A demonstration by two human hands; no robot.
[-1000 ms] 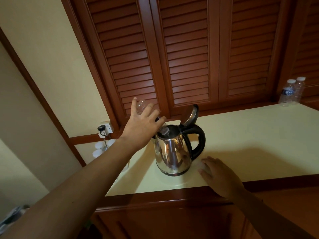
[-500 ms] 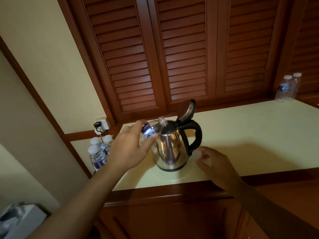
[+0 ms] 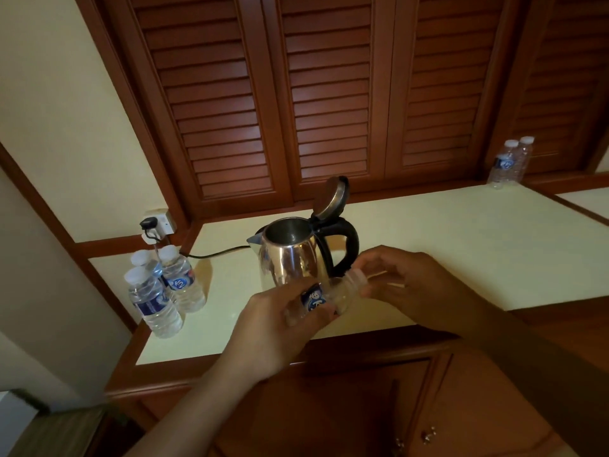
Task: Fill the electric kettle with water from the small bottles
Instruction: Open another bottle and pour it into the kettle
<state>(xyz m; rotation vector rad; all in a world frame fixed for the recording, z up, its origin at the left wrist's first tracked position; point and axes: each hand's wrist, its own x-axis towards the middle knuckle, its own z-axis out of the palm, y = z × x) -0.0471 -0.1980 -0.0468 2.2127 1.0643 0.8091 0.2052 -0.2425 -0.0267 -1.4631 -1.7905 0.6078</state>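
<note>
1. three full bottles stand upright in a cluster at the left end of the worktop, caps on, just below a wall socket.
2. the kettle stands upright mid-worktop with its lid tipped back. its mouth faces up, the spout is to the left and the handle to the right. its cord runs left toward the socket.
3. the left hand grips a small bottle by its body, fingers wrapped round the label. it holds the bottle in the air just in front of the kettle, over the near edge of the worktop.
4. the small bottle's long axis slants from lower left up to the right, with the neck toward the right hand. it looks clear and probably near empty, so likely light. the thin plastic should dent under a squeeze and could slip if wet. the labelled middle is the sound place to hold it, leaving the neck free.
5. the right hand has its fingers curled round the small bottle's neck end, pinching there. whether a cap is on cannot be told.
6. two more bottles stand upright far back on the right, well apart from the kettle.
</note>
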